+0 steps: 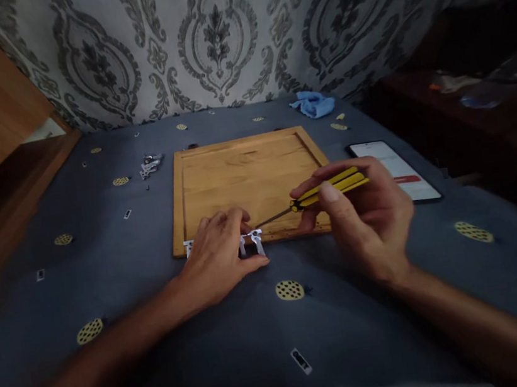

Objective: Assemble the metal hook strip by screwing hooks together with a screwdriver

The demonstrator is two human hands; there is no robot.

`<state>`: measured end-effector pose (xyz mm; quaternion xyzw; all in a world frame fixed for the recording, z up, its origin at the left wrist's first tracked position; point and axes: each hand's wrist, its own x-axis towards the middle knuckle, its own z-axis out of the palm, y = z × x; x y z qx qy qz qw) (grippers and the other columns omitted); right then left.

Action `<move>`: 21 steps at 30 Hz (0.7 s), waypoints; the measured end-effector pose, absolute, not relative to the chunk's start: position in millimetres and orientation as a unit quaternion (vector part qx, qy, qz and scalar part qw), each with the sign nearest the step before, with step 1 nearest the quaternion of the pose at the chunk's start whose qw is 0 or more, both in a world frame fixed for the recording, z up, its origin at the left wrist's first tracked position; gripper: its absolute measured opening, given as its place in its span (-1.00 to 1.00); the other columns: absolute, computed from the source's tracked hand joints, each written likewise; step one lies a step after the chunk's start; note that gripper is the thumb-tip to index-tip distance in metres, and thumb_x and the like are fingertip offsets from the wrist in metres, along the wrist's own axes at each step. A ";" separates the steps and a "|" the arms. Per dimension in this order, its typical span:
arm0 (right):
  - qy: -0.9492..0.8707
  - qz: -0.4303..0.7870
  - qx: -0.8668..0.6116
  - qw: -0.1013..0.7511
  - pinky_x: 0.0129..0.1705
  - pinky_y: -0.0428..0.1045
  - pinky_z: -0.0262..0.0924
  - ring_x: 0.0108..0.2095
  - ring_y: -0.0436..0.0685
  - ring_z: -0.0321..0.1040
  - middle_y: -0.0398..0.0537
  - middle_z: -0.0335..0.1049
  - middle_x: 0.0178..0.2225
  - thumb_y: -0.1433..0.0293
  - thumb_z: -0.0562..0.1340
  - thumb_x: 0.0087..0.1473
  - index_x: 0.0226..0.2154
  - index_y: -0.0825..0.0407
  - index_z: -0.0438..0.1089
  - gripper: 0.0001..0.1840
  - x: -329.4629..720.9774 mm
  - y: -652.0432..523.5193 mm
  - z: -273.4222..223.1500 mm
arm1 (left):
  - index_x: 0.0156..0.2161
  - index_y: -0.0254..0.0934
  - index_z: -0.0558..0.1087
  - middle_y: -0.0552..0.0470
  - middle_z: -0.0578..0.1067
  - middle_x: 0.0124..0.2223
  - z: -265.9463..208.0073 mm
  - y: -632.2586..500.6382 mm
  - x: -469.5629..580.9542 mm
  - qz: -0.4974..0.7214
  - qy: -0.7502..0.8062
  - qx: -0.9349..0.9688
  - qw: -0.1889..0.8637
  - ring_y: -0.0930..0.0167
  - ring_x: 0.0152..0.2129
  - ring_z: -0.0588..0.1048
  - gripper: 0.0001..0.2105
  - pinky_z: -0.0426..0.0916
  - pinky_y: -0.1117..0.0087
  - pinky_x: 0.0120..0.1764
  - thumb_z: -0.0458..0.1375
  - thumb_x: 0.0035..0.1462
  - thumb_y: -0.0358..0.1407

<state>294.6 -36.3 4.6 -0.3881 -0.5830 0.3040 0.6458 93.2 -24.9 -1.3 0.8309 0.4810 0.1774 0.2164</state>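
A framed wooden panel (pixel 247 176), like a small cabinet door, lies flat on the cloth. At its near edge is a silver metal hinge (pixel 257 239), partly covered by my left hand (pixel 218 246). The thumb and curled fingers of that hand close around the hinge and press it to the wood. My right hand (pixel 371 217) grips the yellow and black handle of a screwdriver (pixel 329 189). Its shaft slopes down to the left, the tip at or just above the hinge; contact is too small to tell. Another metal piece (pixel 188 247) shows left of my left hand, on the panel's edge.
Loose metal hinge parts (pixel 150 164) lie on the dark patterned cloth (pixel 120 269) left of the panel. A phone (pixel 393 169) with its screen lit lies right, beyond my right hand. A crumpled blue cloth (pixel 313 104) sits at the back, before a patterned curtain (pixel 219 40).
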 end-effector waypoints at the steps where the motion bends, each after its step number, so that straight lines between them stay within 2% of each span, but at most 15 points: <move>1: -0.581 0.294 -0.388 0.653 -0.60 -0.06 0.34 -0.57 -0.01 0.42 -0.17 0.57 -0.32 0.26 0.33 0.22 -0.20 -0.09 0.43 -0.87 294.6 -36.9 5.5 | -0.05 -0.20 0.32 -0.03 0.59 -0.06 -1.4 -24.8 93.3 0.177 0.481 0.831 0.217 0.16 -0.10 0.51 -0.52 0.36 0.11 -0.04 0.46 0.02 -0.22; 7: -0.585 0.263 -0.408 0.649 -0.62 -0.06 0.33 -0.61 -0.01 0.38 -0.20 0.56 -0.35 0.31 0.32 0.23 -0.20 -0.15 0.46 -0.93 294.2 -38.6 9.7 | -0.06 -0.20 0.33 -0.03 0.59 -0.06 -1.7 -23.6 94.1 0.171 0.479 0.829 0.231 0.16 -0.09 0.52 -0.51 0.37 0.13 -0.03 0.48 0.00 -0.25; 21: -0.622 0.268 -0.405 0.614 -0.51 -0.06 0.42 -0.55 -0.02 0.47 -0.20 0.57 -0.27 0.37 0.33 0.22 -0.14 -0.16 0.47 -0.85 292.9 -42.2 5.6 | -0.06 -0.20 0.34 -0.01 0.55 -0.10 -0.7 -24.1 93.8 0.157 0.482 0.833 0.221 0.18 -0.17 0.50 -0.54 0.36 0.16 -0.10 0.46 0.03 -0.19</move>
